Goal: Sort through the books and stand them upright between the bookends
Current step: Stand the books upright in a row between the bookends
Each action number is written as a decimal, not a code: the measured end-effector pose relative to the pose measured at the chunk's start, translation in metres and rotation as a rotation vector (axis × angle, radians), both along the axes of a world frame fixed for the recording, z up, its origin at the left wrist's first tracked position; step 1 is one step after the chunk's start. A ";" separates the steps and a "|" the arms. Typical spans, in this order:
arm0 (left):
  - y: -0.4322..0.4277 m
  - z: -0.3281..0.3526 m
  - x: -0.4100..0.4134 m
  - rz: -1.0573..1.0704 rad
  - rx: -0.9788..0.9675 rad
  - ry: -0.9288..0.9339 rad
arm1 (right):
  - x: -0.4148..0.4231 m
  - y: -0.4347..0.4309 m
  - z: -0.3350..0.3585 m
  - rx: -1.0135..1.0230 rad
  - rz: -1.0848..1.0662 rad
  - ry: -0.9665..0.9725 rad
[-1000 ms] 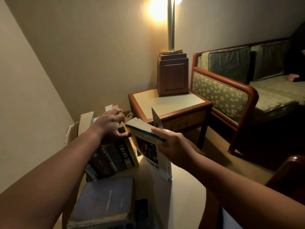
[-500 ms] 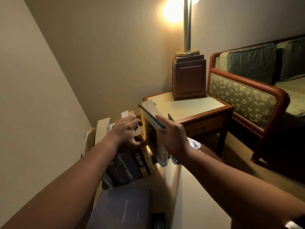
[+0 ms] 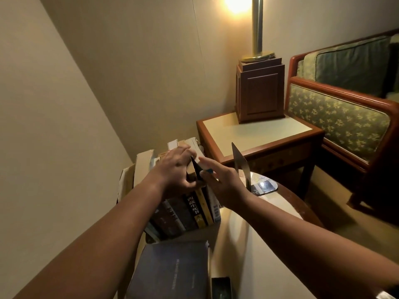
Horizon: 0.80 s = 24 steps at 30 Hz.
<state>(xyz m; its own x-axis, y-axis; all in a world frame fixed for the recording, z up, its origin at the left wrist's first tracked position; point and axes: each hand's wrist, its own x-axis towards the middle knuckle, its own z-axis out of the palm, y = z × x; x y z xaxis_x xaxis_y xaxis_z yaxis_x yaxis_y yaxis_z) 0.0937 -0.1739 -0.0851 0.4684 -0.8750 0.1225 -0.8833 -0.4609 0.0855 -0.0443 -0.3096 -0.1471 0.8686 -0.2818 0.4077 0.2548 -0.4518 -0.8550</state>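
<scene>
The cream-topped desk point(image 3: 248, 244) fills the view from 4 to 6 o'clock. A green patterned sofa point(image 3: 339, 119) stands off at 3 o'clock, with a wooden side table point(image 3: 248, 134) carrying a lamp base point(image 3: 260, 93) at 1 o'clock.

On the desk's left part, near the middle of the view, a row of books point(image 3: 183, 212) stands upright, spines toward the viewer, running off toward 9 o'clock. What closes the row at that far end I cannot tell. A large grey-blue book point(image 3: 172, 272) lies flat at 6 o'clock, just in front of the row. A metal bookend point(image 3: 240, 164) stands upright at 2 o'clock of the row, apart from it, with open desk between.

The left grip point(image 3: 176, 171) curls over the tops of the row's right-hand volumes, thumb on the spine side, clasping them. The right grip point(image 3: 224, 183) is flat, fingers straight, pressed against the outer cover of the pale-spined book point(image 3: 214, 207) at the row's right end. A small dark book point(image 3: 221, 288) lies at the bottom edge, at 6 o'clock.

By my reckoning the task is well over halfway: most books already stand. The two lying books are left to add, and the bookend is not yet pushed against the row.
</scene>
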 end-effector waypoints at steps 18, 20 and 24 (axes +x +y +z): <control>-0.001 0.002 0.001 -0.006 0.008 -0.003 | 0.026 0.000 -0.058 0.564 0.143 0.316; -0.001 0.002 0.003 -0.007 -0.002 -0.015 | 0.034 0.005 -0.067 0.591 0.144 0.322; -0.001 0.002 0.003 -0.029 0.001 0.003 | 0.037 0.015 -0.074 0.672 0.114 0.273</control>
<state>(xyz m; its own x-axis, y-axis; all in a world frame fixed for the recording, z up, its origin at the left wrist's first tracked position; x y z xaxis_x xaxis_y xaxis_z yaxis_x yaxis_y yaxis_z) 0.0970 -0.1745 -0.0829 0.4430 -0.8884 0.1202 -0.8962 -0.4350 0.0876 -0.0072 -0.2944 -0.2212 0.9534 -0.2964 -0.0559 0.0077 0.2091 -0.9779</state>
